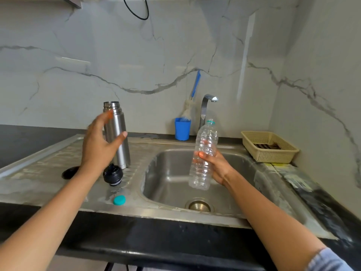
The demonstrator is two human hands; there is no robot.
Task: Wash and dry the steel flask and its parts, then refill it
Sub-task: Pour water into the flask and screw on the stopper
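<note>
The left hand [99,145] is spread wide, thumb and fingers apart on either side of the upright brushed-steel cylindrical flask [123,153]. The fingers are blurred, so I cannot tell whether they touch the metal; they are not closed round it. The right hand [216,165] clasps a clear ribbed plastic bottle [205,139] at mid-body and holds it nearly upright over the basin, probably so that any spill drains away. The bottle is thin and crinkled, its neck is open, and it looks close to empty. The flask stands open-mouthed on the ridged steel drainboard [39,173], at nine o'clock from the bottle, with smooth, seamless walls and a threaded neck. Its black plastic stopper lid [113,174] lies at six o'clock from the flask's foot, and a small round teal cap [119,200], likely the bottle's, lies at six o'clock from that, both set within reach on the drainboard. The dull stainless sink [168,173] is water-stained. At twelve o'clock from the basin stand a curved chrome tap [207,102] and a blue plastic cup [182,130] holding a blue-handled bottle brush [196,85]. At two o'clock sits a beige perforated plastic basket [273,155] against the veined marble wall.
</note>
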